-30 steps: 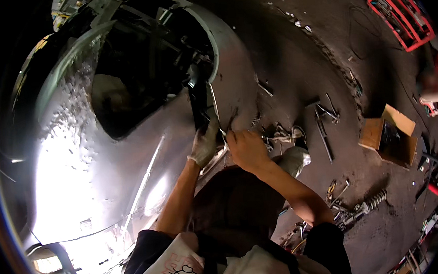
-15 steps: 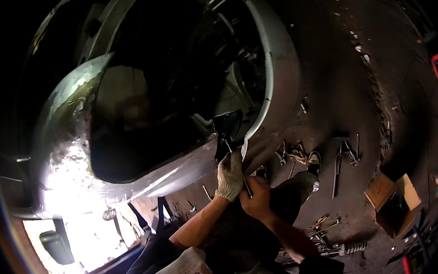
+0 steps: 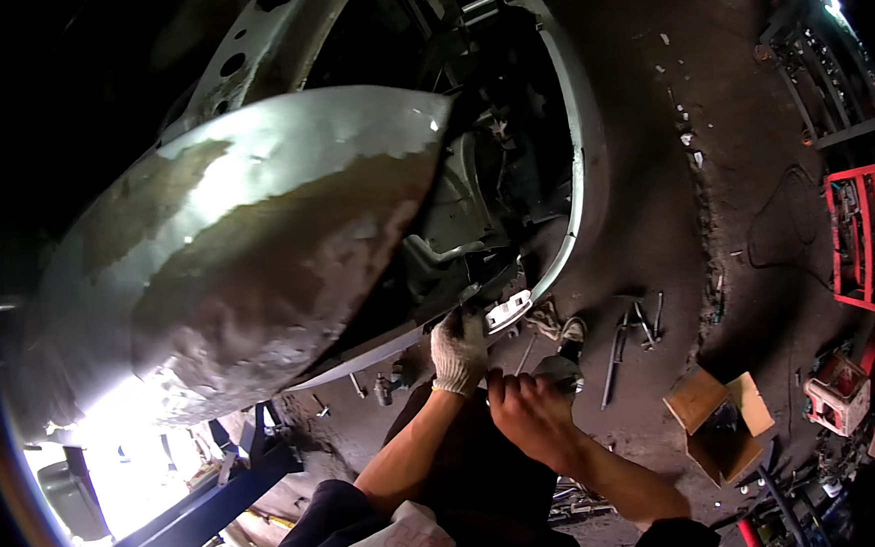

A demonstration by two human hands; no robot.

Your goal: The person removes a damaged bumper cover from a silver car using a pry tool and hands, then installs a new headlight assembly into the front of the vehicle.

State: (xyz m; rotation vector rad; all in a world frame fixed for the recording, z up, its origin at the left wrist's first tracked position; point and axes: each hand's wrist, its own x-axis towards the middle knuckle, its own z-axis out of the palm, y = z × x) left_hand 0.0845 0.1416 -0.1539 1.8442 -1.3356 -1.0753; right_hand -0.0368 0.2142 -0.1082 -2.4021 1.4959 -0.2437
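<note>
My left hand, in a pale knit work glove, is closed at the front lower edge of a silver car body. Its fingertips and whatever they grip are lost in shadow. Just right of it and nearer to me, my bare right hand makes a fist around a slim metal hand tool, which is mostly covered by the fingers. Beside the left fingertips, a white slotted piece sits along the body's edge. A large dented panel with brown, worn patches rises to the left of my hands.
Several hand tools lie on the dark floor at right, near an open cardboard box. Farther right stand a red rack and a grey metal frame. A dark beam crosses the bright lower left.
The view has shifted, and the dented panel now covers much of the opening. My right hand has turned from upright around the tool's end to a knuckles-up fist, slightly farther right.
</note>
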